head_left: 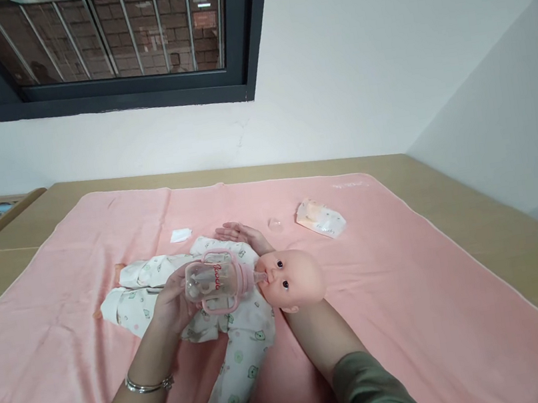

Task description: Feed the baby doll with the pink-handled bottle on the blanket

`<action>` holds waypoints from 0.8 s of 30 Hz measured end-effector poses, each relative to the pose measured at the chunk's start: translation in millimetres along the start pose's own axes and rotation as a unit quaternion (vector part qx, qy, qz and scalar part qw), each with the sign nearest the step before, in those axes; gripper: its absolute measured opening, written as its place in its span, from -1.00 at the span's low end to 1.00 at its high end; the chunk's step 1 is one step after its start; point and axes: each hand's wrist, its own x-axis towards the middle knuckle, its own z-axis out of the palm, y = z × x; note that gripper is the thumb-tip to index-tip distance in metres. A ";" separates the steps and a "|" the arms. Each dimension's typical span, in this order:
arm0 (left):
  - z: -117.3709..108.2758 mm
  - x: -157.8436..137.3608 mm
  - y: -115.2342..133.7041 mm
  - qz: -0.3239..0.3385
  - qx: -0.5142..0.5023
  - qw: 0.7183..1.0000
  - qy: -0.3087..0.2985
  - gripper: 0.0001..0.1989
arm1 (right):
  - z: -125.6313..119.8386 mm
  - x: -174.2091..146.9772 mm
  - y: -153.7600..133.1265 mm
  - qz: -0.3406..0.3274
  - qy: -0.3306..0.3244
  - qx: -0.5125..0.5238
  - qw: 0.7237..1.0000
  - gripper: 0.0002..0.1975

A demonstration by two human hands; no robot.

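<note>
A baby doll (293, 278) in white printed clothes lies on its back, head to the right and legs to the left. My left hand (177, 296) is closed around a clear baby bottle (215, 282) with pink handles. The bottle lies almost level above the doll's chest, its teat at the doll's mouth. My right forearm passes under the doll's head and neck. Beyond the doll's far shoulder my right hand (243, 234) shows, fingers stretched out and holding nothing. Near it on the sheet is a small clear cap (275, 225).
A pink sheet (417, 314) covers much of the wooden tabletop (518, 245). A soft wipes packet (321, 218) lies right of the cap, and a small white folded piece (181, 235) lies behind the doll. Behind stand a white wall and a barred window (123, 35).
</note>
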 end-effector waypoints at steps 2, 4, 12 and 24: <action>-0.7 0.0 -0.2 0.004 -0.003 1.000 -0.006 -0.58 | -1.4 -2.5 -2.6 0.006 -0.018 0.015 1.000 -0.43; -1.8 0.0 -0.6 0.006 -0.002 1.000 -0.008 -0.58 | -2.3 -3.8 -3.1 0.007 -0.034 0.030 0.999 -0.42; -7.8 1.7 -4.3 0.011 0.015 1.000 -0.005 -0.53 | -3.4 -0.2 0.6 -0.017 -0.061 0.095 0.994 -0.11; -5.0 1.6 -1.7 0.003 0.005 1.000 -0.012 -0.55 | -3.8 -9.3 0.7 -0.049 -0.068 0.134 0.987 -0.08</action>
